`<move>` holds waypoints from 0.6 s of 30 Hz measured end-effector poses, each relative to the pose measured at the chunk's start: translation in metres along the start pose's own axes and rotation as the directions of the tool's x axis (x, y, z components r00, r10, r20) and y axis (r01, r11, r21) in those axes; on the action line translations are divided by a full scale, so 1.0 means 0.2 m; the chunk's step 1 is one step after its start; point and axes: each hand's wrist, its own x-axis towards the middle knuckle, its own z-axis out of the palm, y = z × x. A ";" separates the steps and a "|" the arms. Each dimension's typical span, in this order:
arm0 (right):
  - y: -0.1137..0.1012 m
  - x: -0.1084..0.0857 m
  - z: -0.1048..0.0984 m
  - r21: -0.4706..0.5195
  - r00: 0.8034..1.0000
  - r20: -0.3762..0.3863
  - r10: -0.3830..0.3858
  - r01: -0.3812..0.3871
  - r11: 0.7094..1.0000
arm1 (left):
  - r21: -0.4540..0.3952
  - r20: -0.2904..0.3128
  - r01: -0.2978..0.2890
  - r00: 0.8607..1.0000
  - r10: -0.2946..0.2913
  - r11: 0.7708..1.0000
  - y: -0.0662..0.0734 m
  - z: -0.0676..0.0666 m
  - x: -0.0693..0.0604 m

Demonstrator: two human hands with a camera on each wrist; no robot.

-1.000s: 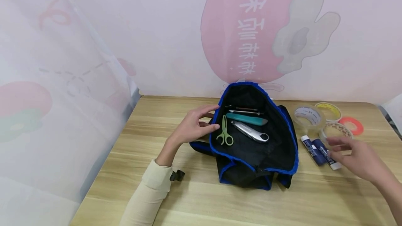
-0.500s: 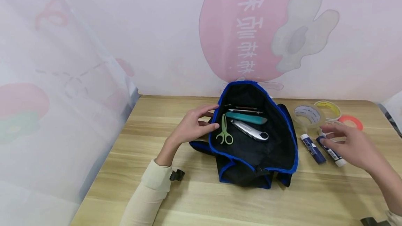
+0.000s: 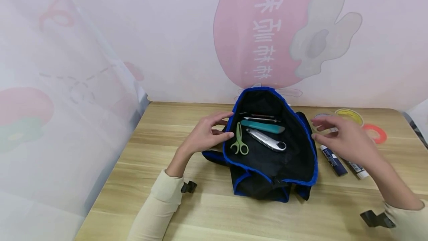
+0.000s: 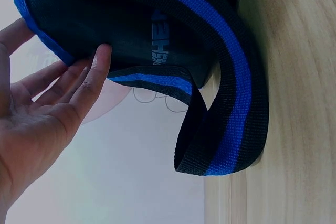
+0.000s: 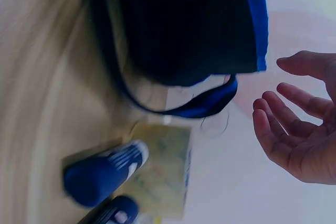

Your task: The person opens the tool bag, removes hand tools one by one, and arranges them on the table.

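In the head view, my left hand (image 3: 206, 133) rests its thumb and fingertips, spread apart, against the blue-trimmed left rim of a black tool bag (image 3: 294, 159); its fingers look relaxed. The left wrist view has my left hand (image 4: 47, 108) beside the bag's outer wall and strap (image 4: 239, 93). Lying inside the bag are green scissors (image 3: 239, 144), a silver utility knife (image 3: 265, 140), a teal knife (image 3: 262, 126) and thin pen-like tools (image 3: 260, 118). My right hand (image 3: 351, 138) hovers off the bag's right side, holding nothing, its fingers loosely bent in the right wrist view.
Right of the bag lie two navy glue sticks, the nearer glue stick (image 3: 333, 160) in plain sight. Behind my right hand are a yellow-lined tape roll (image 3: 349, 115), a red tape ring (image 3: 375, 133) and a partly hidden clear tape roll (image 3: 322, 115). A patterned curtain (image 3: 184, 47) backs the table.
My right hand has moved left and away from me, from the glue sticks toward the bag's right rim. The glue sticks have shifted slightly apart. My left hand stays on the rim.
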 end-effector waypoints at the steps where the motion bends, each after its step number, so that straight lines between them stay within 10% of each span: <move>1: -0.02 0.01 0.00 -0.005 1.000 0.003 -0.005 0.005 1.000 | -0.002 0.000 0.000 1.000 0.000 1.000 0.00 0.00 0.00; 18: -0.23 0.17 0.07 -0.067 0.993 0.040 -0.110 0.113 0.991 | 0.000 -0.001 -0.007 1.000 0.007 1.000 -0.01 0.00 0.00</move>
